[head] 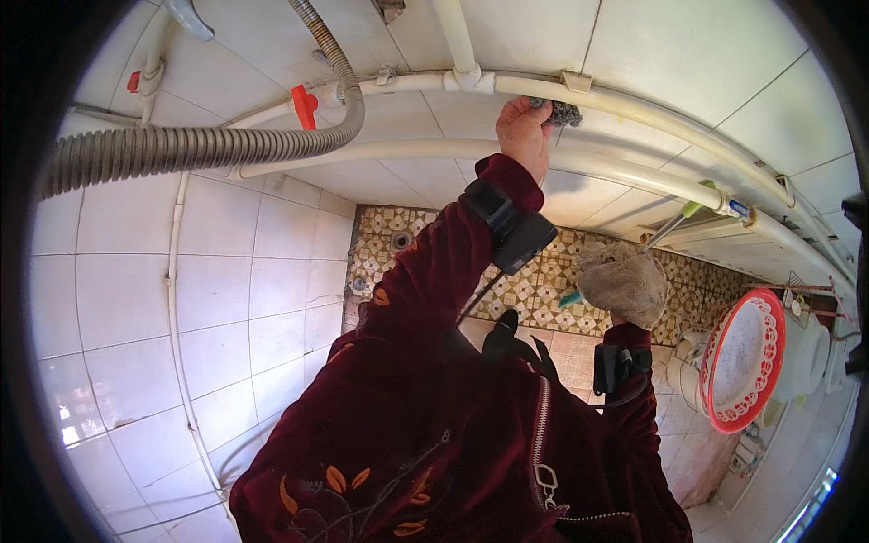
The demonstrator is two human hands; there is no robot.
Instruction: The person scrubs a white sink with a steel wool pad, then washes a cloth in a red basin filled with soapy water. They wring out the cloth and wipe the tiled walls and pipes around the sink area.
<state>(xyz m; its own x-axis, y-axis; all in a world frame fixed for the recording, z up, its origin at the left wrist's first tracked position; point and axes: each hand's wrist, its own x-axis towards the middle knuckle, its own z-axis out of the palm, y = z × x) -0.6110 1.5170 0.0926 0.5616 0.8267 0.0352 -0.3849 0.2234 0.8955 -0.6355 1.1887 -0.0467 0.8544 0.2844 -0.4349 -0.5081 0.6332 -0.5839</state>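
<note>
My left hand [521, 132] reaches up to the tiled wall with a dark grey scouring pad [563, 114], probably steel wool, pinched in its fingers. The pad is just under the upper white plastic pipe [611, 105]; whether it touches the pipe cannot be told. Below the wrist passes a second white pipe [597, 165]. Lower on the right, my right hand [618, 318] holds a bunched grey-brown cloth [623, 282], which hides nearly all of the fingers. Behind the cloth shows a metal rod with a green grip [690, 208]; its lower part is hidden.
A grey corrugated hose [204, 153] crosses the upper left near a red valve handle [304, 107]. At right stands a red-rimmed basin [716, 397] holding sudsy liquid, with buckets [684, 373] beside it. Patterned floor tiles [387, 227] include a drain [401, 241].
</note>
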